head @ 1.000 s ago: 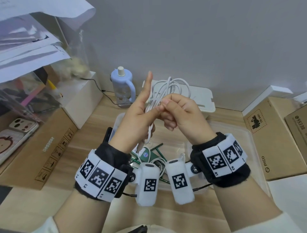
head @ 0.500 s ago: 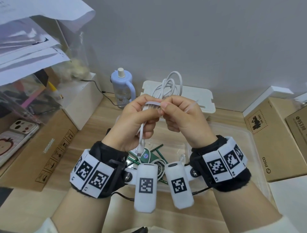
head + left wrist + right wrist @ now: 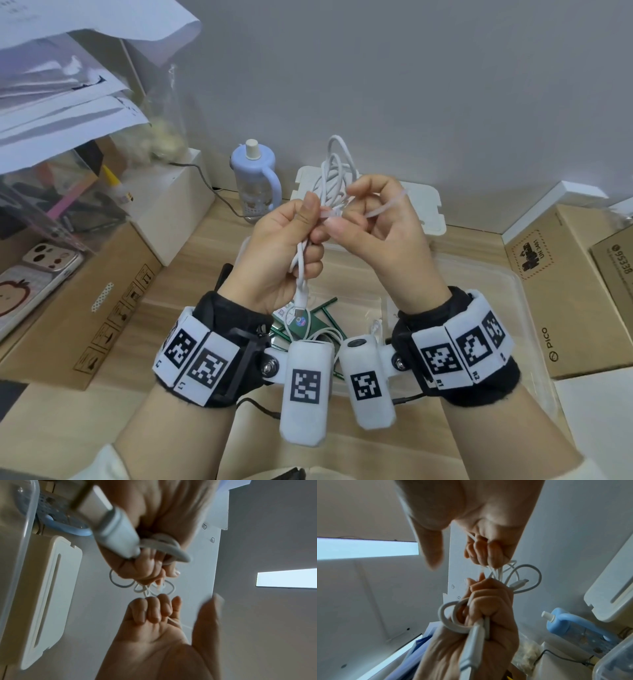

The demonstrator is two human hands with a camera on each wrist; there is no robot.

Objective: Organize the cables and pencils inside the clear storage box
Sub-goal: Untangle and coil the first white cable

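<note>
Both hands raised above the clear box (image 3: pixel 513 284), head view. Left hand (image 3: pixel 281 253) fisted round a bundled white cable (image 3: pixel 334 178), fingers clamped on the strands, thumb up against the bundle; cable loops sticking up above the fist, one plug end (image 3: pixel 301 303) hanging below it. Right hand (image 3: pixel 387 240) just beside, touching at the bundle, fingers curled and pinching a translucent zip tie (image 3: pixel 383 209) wrapped round the cable; tie tail running across the right fingers. Right wrist view: left hand (image 3: pixel 488 608) gripping coiled cable (image 3: pixel 527 580), a small connector poking out beside the loops, a flat plug (image 3: pixel 471 649) pointing toward the camera, right fingers (image 3: pixel 481 551) closed on thin strands. Left wrist view blurred: right hand (image 3: pixel 154 628) curled, thin tie line across the palm, left hand (image 3: pixel 154 534) holding the cable (image 3: pixel 171 547). Box on the wooden counter (image 3: pixel 212 246) under the wrists; inside it green pencils (image 3: pixel 327 308), a green card and more white cable, mostly hidden by the wrist cameras. White lid (image 3: pixel 424 209) behind the hands against the wall. Blue bottle (image 3: pixel 255 178) left of the lid. Cardboard boxes (image 3: pixel 548 291) right and left, phone (image 3: pixel 41 274) on the left box, papers (image 3: pixel 68 85) stacked upper left.
</note>
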